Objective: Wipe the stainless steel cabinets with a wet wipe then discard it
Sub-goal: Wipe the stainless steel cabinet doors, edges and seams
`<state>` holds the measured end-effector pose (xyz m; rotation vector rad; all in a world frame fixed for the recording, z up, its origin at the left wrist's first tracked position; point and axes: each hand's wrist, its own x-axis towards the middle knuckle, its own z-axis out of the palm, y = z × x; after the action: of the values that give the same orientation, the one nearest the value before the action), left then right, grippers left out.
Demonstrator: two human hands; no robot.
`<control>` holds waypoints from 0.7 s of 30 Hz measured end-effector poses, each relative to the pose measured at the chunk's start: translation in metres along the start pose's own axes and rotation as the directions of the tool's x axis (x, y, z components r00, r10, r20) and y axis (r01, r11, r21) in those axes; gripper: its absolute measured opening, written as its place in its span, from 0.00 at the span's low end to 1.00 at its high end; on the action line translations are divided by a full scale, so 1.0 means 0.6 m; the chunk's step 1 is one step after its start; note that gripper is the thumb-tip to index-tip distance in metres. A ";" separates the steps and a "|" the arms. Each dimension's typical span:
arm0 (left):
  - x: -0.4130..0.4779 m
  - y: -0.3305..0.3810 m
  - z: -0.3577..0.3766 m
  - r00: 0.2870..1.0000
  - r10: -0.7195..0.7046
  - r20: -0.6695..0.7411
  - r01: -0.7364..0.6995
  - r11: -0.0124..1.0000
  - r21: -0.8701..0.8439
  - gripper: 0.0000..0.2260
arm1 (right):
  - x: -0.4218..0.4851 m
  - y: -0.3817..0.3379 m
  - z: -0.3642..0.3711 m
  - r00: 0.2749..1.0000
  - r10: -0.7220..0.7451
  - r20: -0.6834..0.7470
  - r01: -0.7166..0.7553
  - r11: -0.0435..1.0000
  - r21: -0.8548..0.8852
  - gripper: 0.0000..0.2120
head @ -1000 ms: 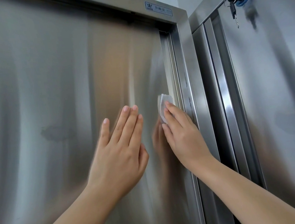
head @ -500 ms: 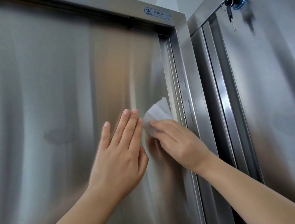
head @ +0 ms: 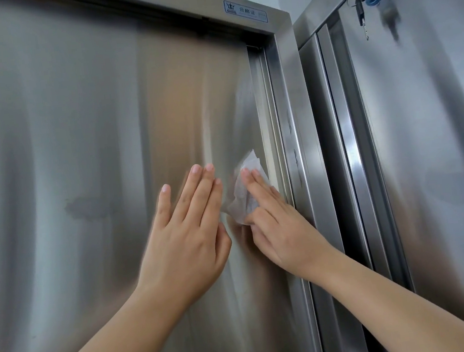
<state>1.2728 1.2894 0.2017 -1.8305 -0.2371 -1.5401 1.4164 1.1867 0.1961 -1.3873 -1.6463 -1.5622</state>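
Head view shows the right hand (head: 278,225), fingers straight, pressing the wet wipe (head: 243,195) on the cabinet door (head: 74,136) mid-frame; the left hand (head: 186,240) rests flat beside it. Best to push evenly, in long strokes

Bare forearms lead to bare hands (head: 185,246) (head: 285,229) with short nails.

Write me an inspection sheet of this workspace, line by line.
Surface: steel cabinet door, dull smudge left of the hands.
Job's things: wet wipe, crumpled, pressed on the door near its right edge.
Clutter: nothing seen.
Hands: left hand flat on the door, fingers straight; right hand presses the wipe with straight fingers.
Cables: nothing seen.
Surroundings: second cabinet at right, keys hanging on it; label up top.
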 end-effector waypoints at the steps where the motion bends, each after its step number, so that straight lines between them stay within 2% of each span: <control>1: 0.000 0.000 0.000 1.000 -0.002 -0.003 0.002 1.000 -0.004 0.24 | 0.000 -0.002 0.002 0.999 0.040 0.004 -0.040 0.999 0.029 0.04; 3: -0.001 -0.001 0.001 1.000 -0.004 -0.006 0.004 1.000 -0.010 0.24 | 0.001 -0.008 0.007 0.992 0.116 0.040 -0.120 0.987 0.110 0.11; 6: -0.001 -0.001 0.001 1.000 -0.002 -0.004 0.002 1.000 -0.010 0.24 | 0.002 -0.011 0.012 0.971 0.204 0.125 -0.219 0.967 0.131 0.30; 10: 0.000 0.000 0.000 1.000 -0.005 0.004 0.005 1.000 -0.008 0.24 | 0.012 -0.008 0.015 0.952 0.274 0.137 -0.270 0.962 -0.049 0.34; 16: 0.001 0.001 -0.001 1.000 -0.006 0.006 0.006 1.000 -0.027 0.24 | 0.048 0.017 0.006 0.881 0.423 0.212 -0.425 0.905 -0.038 0.42; 21: 0.002 0.001 -0.002 1.000 0.003 0.006 -0.002 0.999 -0.032 0.24 | 0.049 0.022 -0.004 0.873 0.423 0.243 -0.402 0.906 -0.134 0.44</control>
<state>1.2726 1.2875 0.2025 -1.8602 -0.2138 -1.5450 1.4164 1.1920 0.2278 -1.9151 -1.3129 -1.2422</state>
